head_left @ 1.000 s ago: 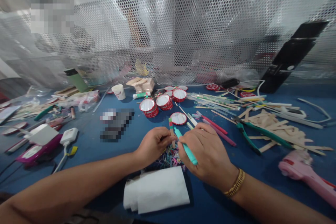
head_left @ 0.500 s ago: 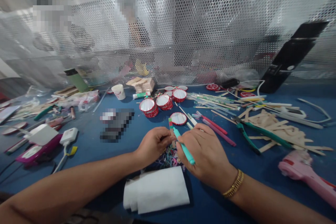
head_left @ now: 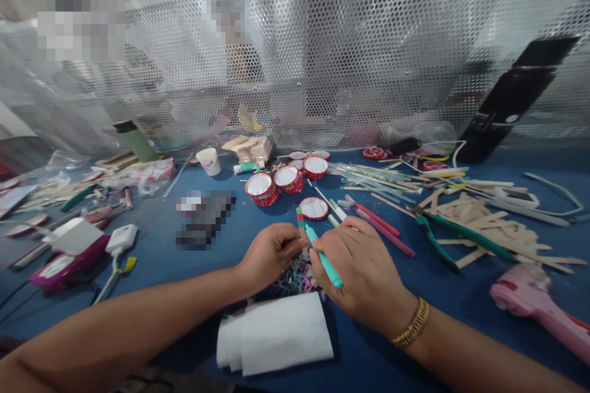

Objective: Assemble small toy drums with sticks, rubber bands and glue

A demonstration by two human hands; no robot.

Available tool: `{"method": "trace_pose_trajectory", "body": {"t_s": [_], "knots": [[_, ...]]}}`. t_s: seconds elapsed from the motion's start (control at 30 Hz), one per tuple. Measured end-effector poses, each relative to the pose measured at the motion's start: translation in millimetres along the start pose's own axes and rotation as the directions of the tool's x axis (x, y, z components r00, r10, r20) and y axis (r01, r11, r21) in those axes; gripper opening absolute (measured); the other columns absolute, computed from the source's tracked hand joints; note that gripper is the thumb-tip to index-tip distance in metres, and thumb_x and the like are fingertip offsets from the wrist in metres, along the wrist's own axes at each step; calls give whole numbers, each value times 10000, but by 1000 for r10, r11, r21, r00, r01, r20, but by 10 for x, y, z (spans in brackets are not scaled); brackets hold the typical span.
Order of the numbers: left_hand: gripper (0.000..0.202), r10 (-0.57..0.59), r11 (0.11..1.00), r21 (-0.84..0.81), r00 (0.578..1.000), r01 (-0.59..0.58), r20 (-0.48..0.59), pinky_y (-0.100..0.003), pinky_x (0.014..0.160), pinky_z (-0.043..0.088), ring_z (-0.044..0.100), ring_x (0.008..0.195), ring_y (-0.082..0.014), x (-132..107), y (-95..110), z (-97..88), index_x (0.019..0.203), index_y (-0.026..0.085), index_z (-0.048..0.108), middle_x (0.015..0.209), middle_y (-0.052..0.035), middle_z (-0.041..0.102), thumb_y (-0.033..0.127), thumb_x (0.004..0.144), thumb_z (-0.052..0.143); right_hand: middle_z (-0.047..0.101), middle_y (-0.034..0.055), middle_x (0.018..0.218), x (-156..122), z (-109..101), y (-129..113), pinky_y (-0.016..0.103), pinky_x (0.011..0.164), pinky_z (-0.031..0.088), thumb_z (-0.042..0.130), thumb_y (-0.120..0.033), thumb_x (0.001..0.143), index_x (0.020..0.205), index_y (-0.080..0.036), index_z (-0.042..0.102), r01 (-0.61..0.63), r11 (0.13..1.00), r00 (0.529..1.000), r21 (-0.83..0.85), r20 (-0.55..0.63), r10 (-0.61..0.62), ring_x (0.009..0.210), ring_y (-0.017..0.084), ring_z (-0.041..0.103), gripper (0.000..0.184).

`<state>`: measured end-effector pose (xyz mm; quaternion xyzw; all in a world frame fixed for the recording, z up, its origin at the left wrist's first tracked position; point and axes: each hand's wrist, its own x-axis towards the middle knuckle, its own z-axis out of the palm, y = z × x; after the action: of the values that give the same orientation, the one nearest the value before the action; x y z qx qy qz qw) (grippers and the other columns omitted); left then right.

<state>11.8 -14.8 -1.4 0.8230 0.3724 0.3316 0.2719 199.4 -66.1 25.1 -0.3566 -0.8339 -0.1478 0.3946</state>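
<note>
Craft stick [head_left: 300,222]: held between the two hands, above the loose threads; colour could be run past a band's edge if the stick were turned in the pinch.
Folded white cloth [head_left: 279,333]: laid nearest the body; a stain could be left on it if the marker were dropped.
Right hand [head_left: 362,264]: wrapped pen-fashion around a turquoise marker [head_left: 328,265], whose far end is set against or close to the stick; the nib cannot be made out. Wet ink could be smeared by fingers placed so near.
Left hand [head_left: 270,253]: stick pinched between thumb and fingertips; with so narrow a hold, slipping could be caused by hard pressure.
Loose threads [head_left: 298,279]: heaped beneath the hands; strands could be snagged by the stick's near end.
Green and red bands [head_left: 299,214]: seen toward the stick's far end, with pale wood shown lower down; their edges are too small to be judged.
Red-rimmed disc [head_left: 314,207]: placed just beyond; its pale face could be marked by fresh colour.
</note>
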Motion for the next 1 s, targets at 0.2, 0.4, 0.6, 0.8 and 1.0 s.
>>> {"method": "trace_pose_trajectory", "body": {"t_s": [0.2, 0.4, 0.6, 0.8, 1.0], "knots": [[355, -9, 1000, 0, 1000, 9, 11, -216, 600, 314, 419, 638, -100, -3, -2, -1, 613, 149, 484, 644, 30, 460, 268, 945, 530, 621, 21, 674, 9, -14, -13, 365, 798, 408, 483, -200, 928, 803, -182, 584, 23, 999, 1000, 24, -21, -22, 661, 169, 546, 162], [366, -19, 1000, 15, 1000, 19, -1, -220, 583, 291, 384, 618, -96, -5, -4, 3, 585, 155, 421, 622, 40, 417, 232, 926, 531, 612, 27, 673, 8, 4, -26, 364, 772, 405, 480, -186, 928, 775, -171, 581, 48, 998, 999, 38, -19, -47, 657, 173, 547, 183], [367, -22, 1000, -3, 1000, 22, 5, -222, 593, 301, 398, 625, -99, 2, 19, -4, 598, 152, 474, 633, 33, 458, 268, 942, 527, 594, 15, 647, 14, 5, -1, 373, 807, 407, 482, -190, 927, 774, -173, 589, 3, 1000, 1000, -13, -9, -3, 634, 170, 525, 188], [348, -19, 1000, -10, 1000, 20, 12, -220, 595, 305, 394, 624, -96, 1, 4, 1, 591, 154, 436, 627, 38, 421, 221, 920, 526, 616, 31, 672, 6, -12, -26, 375, 781, 409, 503, -190, 918, 786, -163, 596, 60, 997, 998, 48, -37, -58, 658, 176, 543, 164], [328, -30, 999, -28, 999, 30, 14, -221, 597, 302, 385, 627, -96, -3, -25, 11, 599, 156, 424, 630, 38, 415, 204, 911, 509, 627, 33, 688, -5, 6, -36, 376, 783, 411, 511, -184, 923, 802, -158, 594, 71, 995, 997, 68, -35, -69, 674, 174, 564, 149]]}}
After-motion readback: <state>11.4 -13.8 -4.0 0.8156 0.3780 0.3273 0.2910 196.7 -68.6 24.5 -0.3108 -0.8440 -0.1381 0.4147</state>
